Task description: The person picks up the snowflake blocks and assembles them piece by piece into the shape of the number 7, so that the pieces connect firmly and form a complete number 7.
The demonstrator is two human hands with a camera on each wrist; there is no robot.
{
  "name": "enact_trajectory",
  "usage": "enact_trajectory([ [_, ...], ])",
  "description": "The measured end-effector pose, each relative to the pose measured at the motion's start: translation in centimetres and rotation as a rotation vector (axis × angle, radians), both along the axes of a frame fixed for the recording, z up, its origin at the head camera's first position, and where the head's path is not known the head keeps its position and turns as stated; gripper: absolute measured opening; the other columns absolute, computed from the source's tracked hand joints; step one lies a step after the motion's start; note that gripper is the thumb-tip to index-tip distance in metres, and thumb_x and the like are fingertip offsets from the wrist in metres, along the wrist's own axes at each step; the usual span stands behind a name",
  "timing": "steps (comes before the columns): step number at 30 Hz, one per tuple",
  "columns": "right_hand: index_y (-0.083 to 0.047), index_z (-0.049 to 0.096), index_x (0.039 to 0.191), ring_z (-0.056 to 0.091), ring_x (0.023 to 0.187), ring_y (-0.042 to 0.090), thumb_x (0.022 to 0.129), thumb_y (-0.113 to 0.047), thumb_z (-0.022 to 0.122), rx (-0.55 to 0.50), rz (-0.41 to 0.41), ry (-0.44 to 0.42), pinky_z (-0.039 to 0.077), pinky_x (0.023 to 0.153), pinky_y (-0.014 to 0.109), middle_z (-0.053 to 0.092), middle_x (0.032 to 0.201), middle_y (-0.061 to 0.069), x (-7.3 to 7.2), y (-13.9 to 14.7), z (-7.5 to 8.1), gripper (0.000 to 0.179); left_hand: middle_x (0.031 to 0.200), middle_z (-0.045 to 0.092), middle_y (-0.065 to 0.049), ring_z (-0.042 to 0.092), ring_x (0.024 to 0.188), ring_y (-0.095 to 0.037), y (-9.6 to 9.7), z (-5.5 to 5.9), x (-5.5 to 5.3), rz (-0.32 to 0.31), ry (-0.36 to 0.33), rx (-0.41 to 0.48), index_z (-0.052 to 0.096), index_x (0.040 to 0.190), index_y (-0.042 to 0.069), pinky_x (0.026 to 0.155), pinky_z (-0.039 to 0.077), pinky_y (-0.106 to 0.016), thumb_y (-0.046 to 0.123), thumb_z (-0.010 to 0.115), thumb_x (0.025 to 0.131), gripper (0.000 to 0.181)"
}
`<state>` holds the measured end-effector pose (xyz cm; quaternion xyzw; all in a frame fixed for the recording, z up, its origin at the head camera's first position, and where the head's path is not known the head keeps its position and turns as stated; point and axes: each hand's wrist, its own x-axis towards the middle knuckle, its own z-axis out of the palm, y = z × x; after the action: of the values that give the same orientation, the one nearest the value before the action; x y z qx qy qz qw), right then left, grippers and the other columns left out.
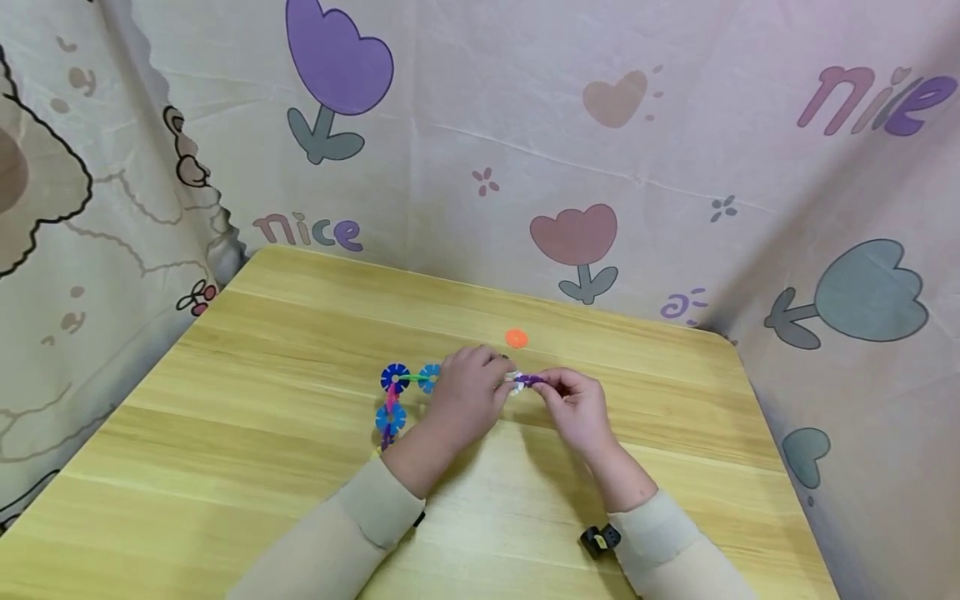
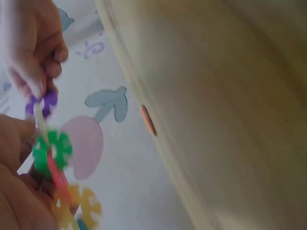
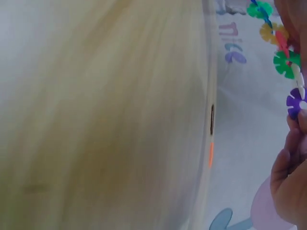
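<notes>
A chain of snowflake-shaped plastic discs joined by short sticks [image 1: 393, 398] lies on the wooden table [image 1: 262, 433], with blue discs at its left end. My left hand [image 1: 470, 397] grips the chain near a green disc [image 2: 52, 151] and a yellow disc [image 2: 80, 206]. My right hand [image 1: 573, 402] pinches the purple disc [image 1: 530, 380] at the chain's right end, also seen as the purple disc [image 2: 42, 104] and the purple disc [image 3: 296, 102]. A white stick [image 3: 300, 82] links purple to green disc [image 3: 286, 63].
A loose orange disc [image 1: 516, 337] lies on the table just behind the hands. Cloth printed with tulips and hearts [image 1: 577, 167] hangs round the table on the back and both sides. A small black device [image 1: 602, 539] sits at my right wrist.
</notes>
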<state>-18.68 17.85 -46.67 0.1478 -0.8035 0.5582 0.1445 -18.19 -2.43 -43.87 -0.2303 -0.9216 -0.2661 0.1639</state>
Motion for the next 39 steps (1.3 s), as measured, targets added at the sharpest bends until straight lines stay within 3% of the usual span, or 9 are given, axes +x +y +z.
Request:
enact_trajectory([
  [5, 0.004, 0.077, 0.089, 0.057, 0.068, 0.008, 0.091, 0.012, 0.075, -0.059, -0.006, 0.011, 0.045, 0.058, 0.015, 0.074, 0.083, 0.017, 0.2, -1.5, 0.0, 0.009, 0.102, 0.071, 0.001, 0.064, 0.098, -0.024, 0.7, -0.2, 0.0, 0.007, 0.150, -0.042, 0.081, 0.102, 0.020, 0.085, 0.052, -0.045, 0.019, 0.074, 0.101, 0.007],
  [7, 0.004, 0.078, 0.089, 0.056, 0.068, 0.008, 0.092, 0.012, 0.075, -0.056, -0.003, 0.006, 0.045, 0.058, 0.015, 0.073, 0.082, 0.016, 0.3, -1.7, 0.1, 0.009, 0.100, 0.072, 0.003, 0.064, 0.096, -0.023, 0.7, -0.3, -0.1, 0.008, 0.172, -0.049, 0.081, 0.102, 0.020, 0.083, 0.053, -0.044, 0.017, 0.074, 0.101, 0.009],
  [10, 0.003, 0.077, 0.093, 0.057, 0.070, 0.010, 0.092, 0.011, 0.074, -0.003, 0.024, -0.024, 0.048, 0.060, 0.018, 0.073, 0.084, 0.014, 0.1, -1.5, 0.2, 0.008, 0.102, 0.073, 0.003, 0.065, 0.096, -0.023, 0.5, -0.5, -0.3, -0.001, 0.148, -0.072, 0.081, 0.105, 0.019, 0.083, 0.052, -0.043, 0.013, 0.072, 0.102, 0.012],
  [13, 0.004, 0.075, 0.105, 0.062, 0.078, 0.016, 0.091, 0.014, 0.072, 0.132, 0.083, -0.094, 0.053, 0.066, 0.023, 0.074, 0.092, 0.011, -0.9, -1.0, 0.4, 0.018, 0.106, 0.072, 0.003, 0.064, 0.101, -0.023, 0.0, -0.7, -0.5, 0.008, 0.092, -0.094, 0.081, 0.108, 0.020, 0.089, 0.049, -0.046, 0.011, 0.069, 0.103, 0.016],
  [17, 0.005, 0.071, 0.121, 0.067, 0.089, 0.024, 0.092, 0.012, 0.066, 0.371, 0.084, -0.165, 0.058, 0.079, 0.034, 0.073, 0.102, 0.010, -3.9, -0.2, 0.3, 0.030, 0.109, 0.072, 0.004, 0.064, 0.106, -0.023, -0.8, -0.6, -0.7, 0.048, 0.036, -0.124, 0.081, 0.111, 0.022, 0.096, 0.043, -0.051, 0.012, 0.065, 0.105, 0.019],
  [21, 0.006, 0.068, 0.128, 0.070, 0.096, 0.028, 0.100, -0.004, 0.070, 0.521, -0.008, -0.230, 0.059, 0.086, 0.042, 0.072, 0.107, 0.014, -7.0, 0.1, -0.3, 0.030, 0.111, 0.071, 0.003, 0.062, 0.108, -0.024, -1.0, -0.5, -0.6, 0.047, -0.005, -0.159, 0.081, 0.113, 0.022, 0.098, 0.040, -0.053, 0.014, 0.065, 0.106, 0.020],
  [28, 0.004, 0.064, 0.138, 0.067, 0.114, 0.036, 0.101, -0.023, 0.075, 0.626, -0.078, -0.287, 0.054, 0.099, 0.051, 0.069, 0.124, 0.020, -9.7, -0.1, -0.4, 0.047, 0.112, 0.071, 0.004, 0.062, 0.106, -0.023, -1.0, -0.5, -0.4, 0.048, -0.002, -0.185, 0.081, 0.115, 0.024, 0.098, 0.040, -0.052, 0.013, 0.064, 0.106, 0.022],
  [39, 0.006, 0.059, 0.143, 0.058, 0.130, 0.041, 0.099, -0.032, 0.076, 0.703, -0.085, -0.327, 0.046, 0.111, 0.052, 0.062, 0.139, 0.026, -11.4, -0.7, -1.0, 0.060, 0.111, 0.071, 0.003, 0.062, 0.105, -0.024, -1.1, -0.5, -0.4, 0.053, -0.003, -0.190, 0.081, 0.114, 0.024, 0.096, 0.040, -0.052, 0.012, 0.064, 0.106, 0.023],
])
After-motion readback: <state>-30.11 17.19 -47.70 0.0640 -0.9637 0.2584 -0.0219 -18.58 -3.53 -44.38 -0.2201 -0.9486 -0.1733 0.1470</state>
